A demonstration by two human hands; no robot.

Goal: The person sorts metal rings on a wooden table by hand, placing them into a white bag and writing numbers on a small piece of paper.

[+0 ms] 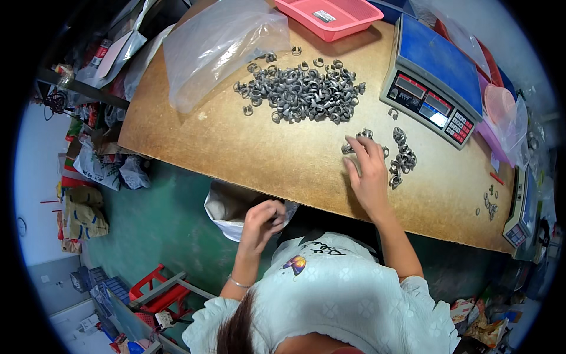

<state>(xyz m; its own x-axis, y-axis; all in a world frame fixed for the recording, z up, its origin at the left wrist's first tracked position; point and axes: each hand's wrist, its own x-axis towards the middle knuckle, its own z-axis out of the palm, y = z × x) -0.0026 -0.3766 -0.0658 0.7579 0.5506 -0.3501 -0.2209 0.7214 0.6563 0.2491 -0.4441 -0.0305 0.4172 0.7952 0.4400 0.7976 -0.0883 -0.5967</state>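
Note:
A large heap of small grey metal rings (pixel 303 91), some with a gap in the band, lies on the brown table (pixel 194 141). My right hand (pixel 370 177) is over the table nearer to me, its thumb and fingers apart, reaching at a few loose rings (pixel 349 148) that its fingers partly cover. Just right of it sits a smaller cluster of rings (pixel 403 158). My left hand (pixel 262 223) is held off the table's front edge, above a white sack (pixel 222 211) that stands open below. Its fingers are curled in, and whatever they may hold is hidden.
A blue-topped scale (pixel 439 62) stands behind the small cluster. At the back are a pink tray (pixel 330 17) and a clear plastic bag (pixel 203 53). Another scale (pixel 519 215) and scattered small rings (pixel 490 206) are at the right end. A red stool (pixel 162 298) stands lower left.

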